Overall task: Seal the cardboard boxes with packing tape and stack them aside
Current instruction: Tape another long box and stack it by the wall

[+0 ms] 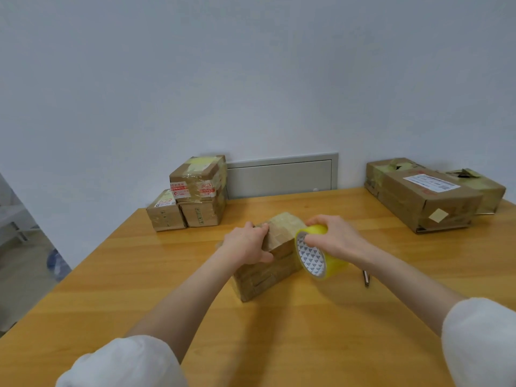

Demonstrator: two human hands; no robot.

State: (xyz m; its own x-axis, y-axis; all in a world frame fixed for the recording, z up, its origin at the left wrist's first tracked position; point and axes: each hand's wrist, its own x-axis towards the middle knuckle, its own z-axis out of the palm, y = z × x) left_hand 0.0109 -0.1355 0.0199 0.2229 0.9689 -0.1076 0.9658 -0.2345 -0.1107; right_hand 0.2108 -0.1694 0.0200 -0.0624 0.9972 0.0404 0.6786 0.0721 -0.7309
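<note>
Boxes: 1 centre box [268, 270] at mid-table [156, 277]; 3 stacked boxes [192, 194] far left.
Axis: the centre box's long side ran near-left to far-right.
Tape: 1 yellow tape roll [317, 254] at its right edge.
Left hand [247, 244]: fingers curled over its top.
Right hand [332, 236]: clasped the roll.

The scene is viewed from a single head-worn wide-angle camera, aimed forward and down across the worktop [167, 275] toward the wall [251, 79]. The left hand [247, 244] and right hand [332, 238] are framed near the centre, at close range.
</note>
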